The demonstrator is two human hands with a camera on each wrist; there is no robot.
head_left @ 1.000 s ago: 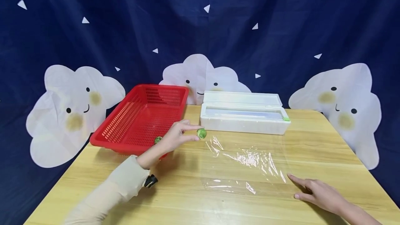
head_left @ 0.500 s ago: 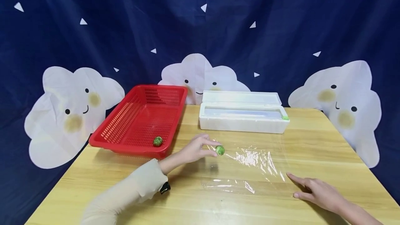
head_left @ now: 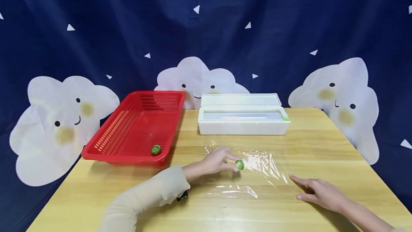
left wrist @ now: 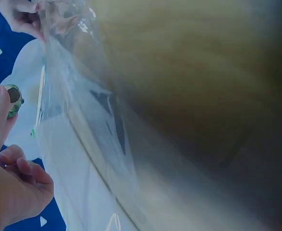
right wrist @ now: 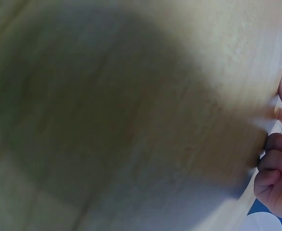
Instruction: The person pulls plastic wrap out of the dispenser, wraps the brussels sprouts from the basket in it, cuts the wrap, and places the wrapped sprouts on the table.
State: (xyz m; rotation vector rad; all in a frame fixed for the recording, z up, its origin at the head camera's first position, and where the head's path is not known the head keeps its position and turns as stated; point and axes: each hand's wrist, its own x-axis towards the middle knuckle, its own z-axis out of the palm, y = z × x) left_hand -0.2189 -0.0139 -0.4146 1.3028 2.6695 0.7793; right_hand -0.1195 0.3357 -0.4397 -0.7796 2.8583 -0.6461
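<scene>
My left hand (head_left: 216, 162) pinches a Brussels sprout (head_left: 239, 165) between thumb and fingertips, low over a sheet of clear cling film (head_left: 262, 167) spread on the table. In the left wrist view the same sprout (left wrist: 14, 101) shows its pale cut end, and the other fingers curl loosely. My right hand (head_left: 325, 193) rests at the film's right edge, with index finger and thumb stretched out against the table. Its remaining fingers (right wrist: 275, 161) are bent in the right wrist view. A second Brussels sprout (head_left: 156, 149) lies in the red plastic basket (head_left: 175, 128).
Behind the film stands a long white cling film box (head_left: 244, 129), its lid (head_left: 241, 99) raised and a green piece (head_left: 285, 119) at its right end. The basket occupies the table's (head_left: 180, 216) left side. A dark blue curtain (head_left: 225, 46) with clouds hangs behind.
My left hand has carried the sprout from beside the basket rightward and toward me, over the film. The right hand keeps its place at the film's edge. The head view has shifted slightly.
</scene>
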